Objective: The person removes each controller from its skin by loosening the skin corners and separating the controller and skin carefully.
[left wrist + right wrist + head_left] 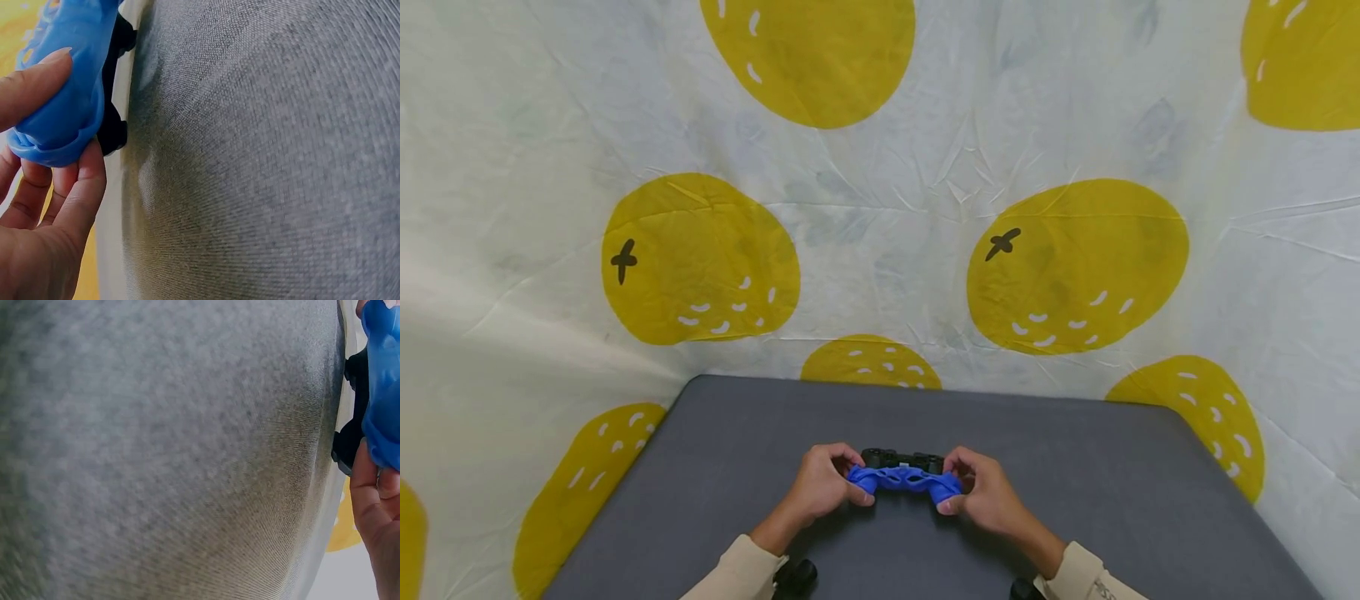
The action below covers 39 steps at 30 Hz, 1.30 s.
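Note:
A black game controller (882,458) with a blue rubbery cover (901,477) over its near side is held up between both hands above the grey table. My left hand (822,486) pinches the left end, its thumb pressed on the blue cover (69,106) and its fingers curled under the edge. At the other end, my right hand (992,493) grips the cover between thumb and fingers. Black parts of the controller (352,434) stick out past the cover's edge in the right wrist view, where the hand is partly cut off by the frame.
The grey cloth-covered table (760,425) spreads around and below the hands. Behind it and at the sides hangs a white curtain (880,275) printed with large yellow fruit. Black wrist devices (796,577) show near the beige sleeves (741,571).

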### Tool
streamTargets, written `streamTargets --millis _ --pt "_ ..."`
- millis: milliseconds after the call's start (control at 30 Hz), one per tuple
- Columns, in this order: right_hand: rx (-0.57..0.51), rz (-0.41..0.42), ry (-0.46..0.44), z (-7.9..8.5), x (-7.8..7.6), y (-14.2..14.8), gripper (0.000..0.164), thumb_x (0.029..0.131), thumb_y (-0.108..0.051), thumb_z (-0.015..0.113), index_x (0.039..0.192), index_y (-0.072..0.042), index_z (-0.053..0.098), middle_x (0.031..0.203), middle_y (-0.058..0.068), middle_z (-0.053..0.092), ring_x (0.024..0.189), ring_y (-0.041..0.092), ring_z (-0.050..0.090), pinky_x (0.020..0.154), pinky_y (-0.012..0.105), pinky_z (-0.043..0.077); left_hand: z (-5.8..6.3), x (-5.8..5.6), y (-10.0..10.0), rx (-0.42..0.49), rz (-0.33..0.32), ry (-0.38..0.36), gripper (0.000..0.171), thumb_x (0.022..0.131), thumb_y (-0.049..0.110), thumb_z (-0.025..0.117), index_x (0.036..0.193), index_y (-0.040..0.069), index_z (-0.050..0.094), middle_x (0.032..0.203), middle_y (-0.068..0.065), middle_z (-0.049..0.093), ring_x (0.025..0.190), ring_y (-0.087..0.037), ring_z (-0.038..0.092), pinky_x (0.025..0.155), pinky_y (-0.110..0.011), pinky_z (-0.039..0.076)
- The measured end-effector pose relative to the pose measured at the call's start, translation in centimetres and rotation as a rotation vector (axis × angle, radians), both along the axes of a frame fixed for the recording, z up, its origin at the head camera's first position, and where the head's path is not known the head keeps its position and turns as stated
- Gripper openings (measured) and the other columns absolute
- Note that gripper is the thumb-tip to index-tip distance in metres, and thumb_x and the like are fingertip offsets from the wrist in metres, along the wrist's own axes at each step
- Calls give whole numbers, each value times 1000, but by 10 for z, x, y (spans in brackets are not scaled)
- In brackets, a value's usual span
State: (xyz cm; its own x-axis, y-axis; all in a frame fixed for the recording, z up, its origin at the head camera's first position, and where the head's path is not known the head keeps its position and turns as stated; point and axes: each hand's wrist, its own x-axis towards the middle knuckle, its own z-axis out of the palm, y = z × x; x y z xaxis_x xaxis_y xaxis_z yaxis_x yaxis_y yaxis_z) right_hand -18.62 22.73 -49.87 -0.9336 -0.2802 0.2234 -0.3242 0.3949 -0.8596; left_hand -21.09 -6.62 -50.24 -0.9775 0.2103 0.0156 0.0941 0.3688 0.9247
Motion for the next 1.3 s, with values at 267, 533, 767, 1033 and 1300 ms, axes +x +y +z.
streamTargets --millis 267,533,767,1033,1300 --pt "-30 18 -52 0 -1 1 43 65 4 93 96 -4 66 82 7 62 72 8 54 61 23 47 -2 0 0 9 -2 10 42 56 4 100 90 9 75 80 -1 64 72 -19 57 62 -30 50" --pt "87 -18 -10 -1 -1 0 42 69 -7 95 98 -11 65 88 1 62 78 6 56 72 25 50 3 -1 0 35 -5 -15 45 57 3 99 96 6 76 84 -6 66 75 -19 57 65 -31 51" --pt "64 -28 21 0 1 -1 40 71 -4 93 98 -12 65 93 3 64 84 7 58 76 30 54 6 -2 0 3 12 -2 42 57 4 99 92 8 77 83 -4 66 75 -17 58 66 -30 51" --pt "9 -53 -26 2 1 -5 37 69 7 89 94 -7 66 83 6 63 74 9 55 64 22 47 5 -4 -2 -7 -5 -14 38 58 5 100 89 8 77 81 -3 67 73 -17 59 63 -31 52" --pt "46 -88 -81 5 3 -8 38 67 5 92 91 -8 65 78 3 57 68 9 51 59 21 41 3 -4 -4 -13 -26 -15 36 60 3 99 89 8 77 83 -2 65 72 -17 57 63 -31 52"
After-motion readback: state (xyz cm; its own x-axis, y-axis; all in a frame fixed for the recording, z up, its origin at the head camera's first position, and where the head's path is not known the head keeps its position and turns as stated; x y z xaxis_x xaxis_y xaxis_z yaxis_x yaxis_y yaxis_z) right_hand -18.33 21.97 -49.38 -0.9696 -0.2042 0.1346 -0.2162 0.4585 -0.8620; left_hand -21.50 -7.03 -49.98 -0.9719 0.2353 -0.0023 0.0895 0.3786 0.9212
